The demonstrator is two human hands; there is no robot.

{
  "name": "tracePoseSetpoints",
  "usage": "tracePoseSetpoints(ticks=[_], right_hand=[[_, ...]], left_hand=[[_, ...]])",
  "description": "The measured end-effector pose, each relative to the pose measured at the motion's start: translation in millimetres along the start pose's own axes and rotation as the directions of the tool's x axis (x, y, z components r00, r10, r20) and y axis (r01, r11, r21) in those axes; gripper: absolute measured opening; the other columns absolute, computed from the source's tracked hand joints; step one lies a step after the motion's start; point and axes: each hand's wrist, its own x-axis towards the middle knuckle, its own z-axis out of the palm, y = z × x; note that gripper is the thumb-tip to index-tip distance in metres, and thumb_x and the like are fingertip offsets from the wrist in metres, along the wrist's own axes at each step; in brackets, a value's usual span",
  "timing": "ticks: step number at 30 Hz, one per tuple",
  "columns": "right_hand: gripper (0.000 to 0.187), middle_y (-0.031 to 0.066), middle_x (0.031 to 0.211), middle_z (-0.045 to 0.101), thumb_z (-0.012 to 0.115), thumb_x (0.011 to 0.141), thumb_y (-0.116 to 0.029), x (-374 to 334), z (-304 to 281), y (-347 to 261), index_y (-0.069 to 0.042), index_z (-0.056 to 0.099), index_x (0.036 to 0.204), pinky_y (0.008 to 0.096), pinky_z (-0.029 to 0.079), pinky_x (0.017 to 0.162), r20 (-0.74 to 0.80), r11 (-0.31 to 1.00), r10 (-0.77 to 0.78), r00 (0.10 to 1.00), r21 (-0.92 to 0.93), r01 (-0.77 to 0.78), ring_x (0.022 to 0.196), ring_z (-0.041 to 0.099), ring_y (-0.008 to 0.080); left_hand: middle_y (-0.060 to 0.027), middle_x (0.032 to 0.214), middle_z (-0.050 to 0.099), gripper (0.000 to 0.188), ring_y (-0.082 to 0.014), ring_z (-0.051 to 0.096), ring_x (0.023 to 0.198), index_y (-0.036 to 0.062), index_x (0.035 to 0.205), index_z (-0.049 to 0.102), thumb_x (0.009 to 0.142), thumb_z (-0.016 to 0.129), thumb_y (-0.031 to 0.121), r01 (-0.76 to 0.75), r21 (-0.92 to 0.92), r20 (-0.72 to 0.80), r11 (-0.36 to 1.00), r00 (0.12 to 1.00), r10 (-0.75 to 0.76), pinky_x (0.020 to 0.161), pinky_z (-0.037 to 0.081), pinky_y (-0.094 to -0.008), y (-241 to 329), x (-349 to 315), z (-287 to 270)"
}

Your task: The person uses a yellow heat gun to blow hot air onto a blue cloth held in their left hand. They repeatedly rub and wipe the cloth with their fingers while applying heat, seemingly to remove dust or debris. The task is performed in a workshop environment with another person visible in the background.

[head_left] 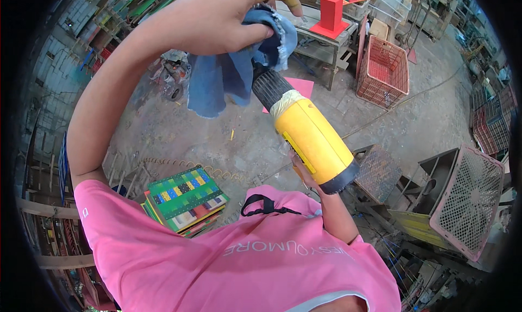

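Note:
My left hand is curled over a frayed blue denim cloth, bunched under the fingers and hanging down on the left side. Next to that cloth is the ribbed black front of a yellow power tool with a barrel-shaped body. A pale wrapping circles the tool behind its black front, and the rear cap is black. From below, my right hand grips the tool; the body hides most of its fingers and any handle. The cloth covers the tool's tip.
Ahead stands a workbench bearing a red box-shaped piece. Right of it is a red plastic crate. Stacked colourful boards lie at lower left near a coiled hose. A pink fan grille stands at right.

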Motion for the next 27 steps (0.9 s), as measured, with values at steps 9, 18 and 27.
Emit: tracePoseSetpoints(ticks=[9, 18, 27], right_hand=[[0.032, 0.0056, 0.096, 0.065, 0.066, 0.087, -0.011, -18, -9, 12, -0.006, 0.057, 0.118, 0.0333, 0.047, 0.081, 0.075, 0.978, -0.004, 0.997, 0.207, -0.012, 0.087, 0.062, 0.0195], [0.021, 0.0028, 0.076, 0.055, 0.066, 0.088, -0.011, -48, -25, 19, -0.006, 0.057, 0.105, 0.0271, 0.041, 0.056, 0.311, 0.498, 0.257, 0.915, 0.769, -0.401, 0.061, 0.050, 0.0095], [0.047, 0.0092, 0.118, 0.064, 0.073, 0.081, -0.013, -31, -4, 12, -0.007, 0.058, 0.125, 0.0364, 0.042, 0.098, -0.030, 0.995, -0.044, 0.999, 0.083, 0.046, 0.112, 0.059, 0.0270]], left_hand=[[-0.0154, 0.103, 0.063, 0.052, -0.0247, 0.062, 0.095, 0.0022, 0.129, 0.049, 0.079, 0.063, 0.009, 0.033, 0.104, -0.009, 0.994, 0.999, -0.032, 0.085, 0.049, -0.0357, 21, -16, -17], [-0.0082, 0.104, 0.064, 0.068, -0.0127, 0.059, 0.095, 0.0054, 0.139, 0.044, 0.077, 0.069, -0.006, 0.159, -0.098, -0.022, 0.982, 0.987, -0.161, 0.085, 0.050, -0.0272, -2, -22, -40], [-0.0106, 0.108, 0.067, 0.075, -0.0145, 0.064, 0.097, 0.0066, 0.142, 0.041, 0.074, 0.070, -0.010, 0.074, -0.145, -0.116, 0.987, 0.989, -0.091, 0.089, 0.054, -0.0293, 25, -28, -43]])
